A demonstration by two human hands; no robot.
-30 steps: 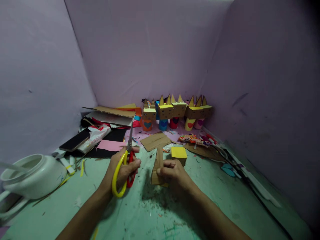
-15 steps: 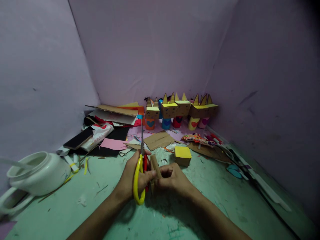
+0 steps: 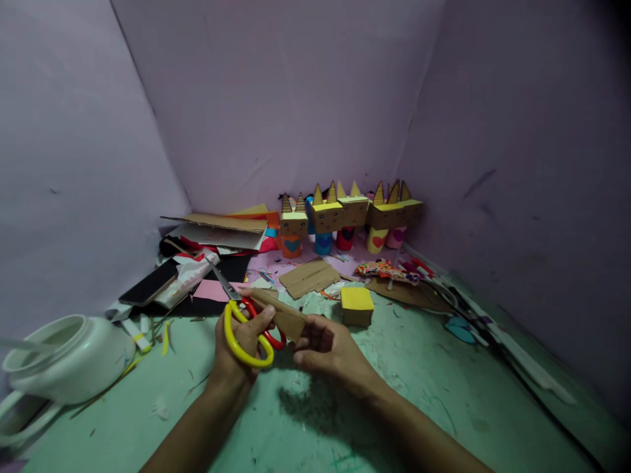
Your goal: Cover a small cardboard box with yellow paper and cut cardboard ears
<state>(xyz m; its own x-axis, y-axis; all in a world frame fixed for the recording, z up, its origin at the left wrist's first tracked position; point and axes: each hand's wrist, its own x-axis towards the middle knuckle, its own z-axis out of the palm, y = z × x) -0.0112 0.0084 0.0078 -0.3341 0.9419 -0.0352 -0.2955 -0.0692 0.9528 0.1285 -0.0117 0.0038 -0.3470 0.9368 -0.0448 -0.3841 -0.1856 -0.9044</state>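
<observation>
My left hand is closed around a pair of scissors with yellow and red handles, the blades pointing away and to the left. The same hand pinches a folded strip of brown cardboard under its thumb. At the strip's right end, the curled fingers of my right hand grip its edge; the thumb sits lower, and some fingertips are hidden. Just beyond that hand stands a small cardboard box with a yellow top.
Cardboard figures with horns on coloured cylinders line the back wall. Flat cardboard lies before them. Paper and cardboard sheets, a phone and a white pot are at left. A dark cable runs along the right.
The scissors have swung from pointing straight ahead to pointing left. The cardboard strip has turned from upright to slanting across, and my left hand has shifted left.
</observation>
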